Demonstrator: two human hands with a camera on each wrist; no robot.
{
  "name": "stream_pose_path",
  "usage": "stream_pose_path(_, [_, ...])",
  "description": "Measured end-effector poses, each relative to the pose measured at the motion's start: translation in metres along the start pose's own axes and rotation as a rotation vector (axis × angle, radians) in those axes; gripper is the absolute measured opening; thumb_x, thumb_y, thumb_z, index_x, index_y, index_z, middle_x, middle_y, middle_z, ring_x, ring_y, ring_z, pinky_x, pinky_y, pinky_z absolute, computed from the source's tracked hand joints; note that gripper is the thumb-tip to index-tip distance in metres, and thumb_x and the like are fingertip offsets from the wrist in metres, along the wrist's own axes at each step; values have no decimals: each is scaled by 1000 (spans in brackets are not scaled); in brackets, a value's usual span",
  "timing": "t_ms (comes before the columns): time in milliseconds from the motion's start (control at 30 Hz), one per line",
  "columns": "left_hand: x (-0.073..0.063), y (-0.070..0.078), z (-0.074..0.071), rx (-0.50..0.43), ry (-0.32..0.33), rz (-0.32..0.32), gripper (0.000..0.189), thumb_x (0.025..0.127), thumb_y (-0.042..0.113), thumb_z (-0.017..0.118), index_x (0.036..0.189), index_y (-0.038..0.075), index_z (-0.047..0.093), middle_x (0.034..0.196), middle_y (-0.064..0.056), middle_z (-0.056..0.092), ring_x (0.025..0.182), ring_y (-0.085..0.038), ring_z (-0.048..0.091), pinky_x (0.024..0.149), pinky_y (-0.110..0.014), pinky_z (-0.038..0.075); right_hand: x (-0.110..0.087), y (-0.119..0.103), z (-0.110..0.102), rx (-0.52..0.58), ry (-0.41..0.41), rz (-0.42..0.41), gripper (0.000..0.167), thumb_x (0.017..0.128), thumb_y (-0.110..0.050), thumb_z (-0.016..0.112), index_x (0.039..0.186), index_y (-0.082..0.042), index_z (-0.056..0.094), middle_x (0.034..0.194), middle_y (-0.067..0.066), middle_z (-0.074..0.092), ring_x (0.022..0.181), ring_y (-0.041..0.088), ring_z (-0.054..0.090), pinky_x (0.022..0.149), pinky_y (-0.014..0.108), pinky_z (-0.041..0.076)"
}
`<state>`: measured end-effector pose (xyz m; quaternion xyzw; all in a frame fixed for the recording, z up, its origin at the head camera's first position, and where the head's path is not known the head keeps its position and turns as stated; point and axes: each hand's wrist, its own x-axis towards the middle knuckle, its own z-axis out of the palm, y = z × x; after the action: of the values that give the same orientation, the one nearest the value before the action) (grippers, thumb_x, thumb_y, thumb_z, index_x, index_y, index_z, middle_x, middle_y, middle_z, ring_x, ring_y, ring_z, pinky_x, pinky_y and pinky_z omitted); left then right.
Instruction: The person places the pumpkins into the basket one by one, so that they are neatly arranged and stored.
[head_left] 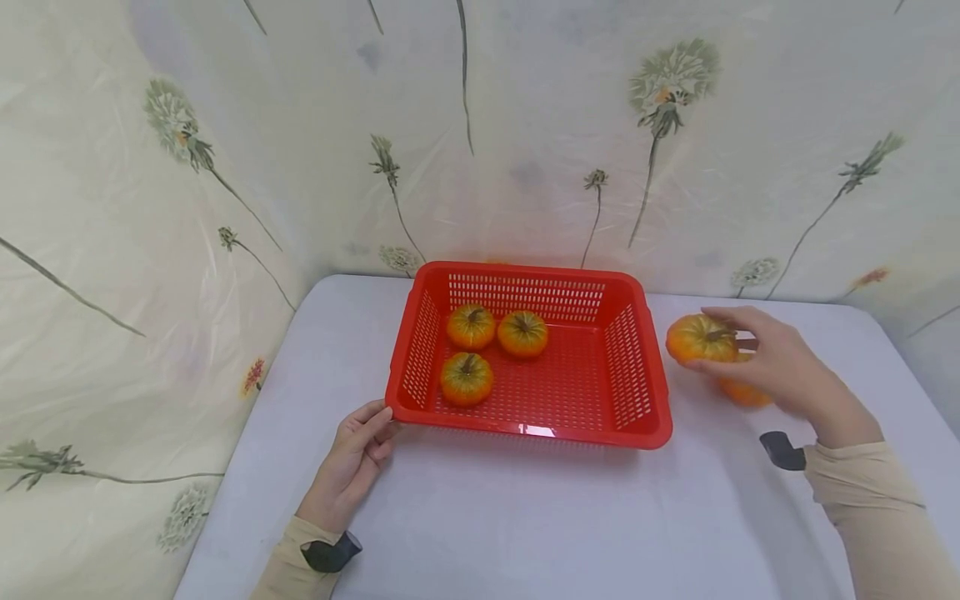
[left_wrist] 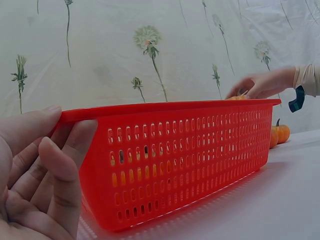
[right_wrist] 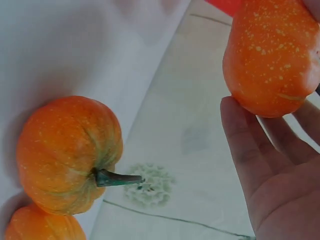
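A red plastic basket (head_left: 465,421) with slotted walls stands on the table. My left hand (head_left: 356,458) pinches its near left corner, thumb over the rim and fingers below. Three small orange pumpkins lie in its left half: one at the back left (head_left: 470,327), another beside it (head_left: 522,335), a third in front (head_left: 467,379). Just outside the basket's right wall, my right hand (head_left: 783,358) grips another pumpkin (head_left: 701,337) between thumb and fingers, raised above the table. Below that hand sits a pumpkin (right_wrist: 70,155) with a green stem, partly hidden in the head view.
One more pumpkin (right_wrist: 45,225) shows at the right wrist view's lower edge, close to the stemmed one. The white table (head_left: 525,525) ends at the back against a flower-printed curtain (head_left: 525,167). Black wrist cameras sit on both sleeves.
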<state>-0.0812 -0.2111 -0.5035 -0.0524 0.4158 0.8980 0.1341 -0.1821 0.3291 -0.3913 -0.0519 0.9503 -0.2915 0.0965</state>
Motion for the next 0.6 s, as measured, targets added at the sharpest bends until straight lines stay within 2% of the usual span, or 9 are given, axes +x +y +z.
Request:
stream_pose_path(500, [-1, 1, 1, -3, 3, -8, 26, 108, 9, 52, 111, 19, 76, 104, 5, 78, 82, -4, 64, 54, -12, 37, -2, -27, -3, 45, -16, -20, 100, 79, -62, 82, 158, -20, 38, 155, 18, 45, 133, 49, 43, 84, 53, 61])
stream_pose_path(600, [-1, 1, 1, 1, 2, -6, 26, 108, 8, 52, 110, 19, 76, 104, 5, 78, 82, -4, 63, 54, -12, 38, 1, -33, -2, 30, -27, -31, 100, 79, -61, 82, 159, -21, 37, 156, 18, 43, 133, 48, 43, 86, 55, 61])
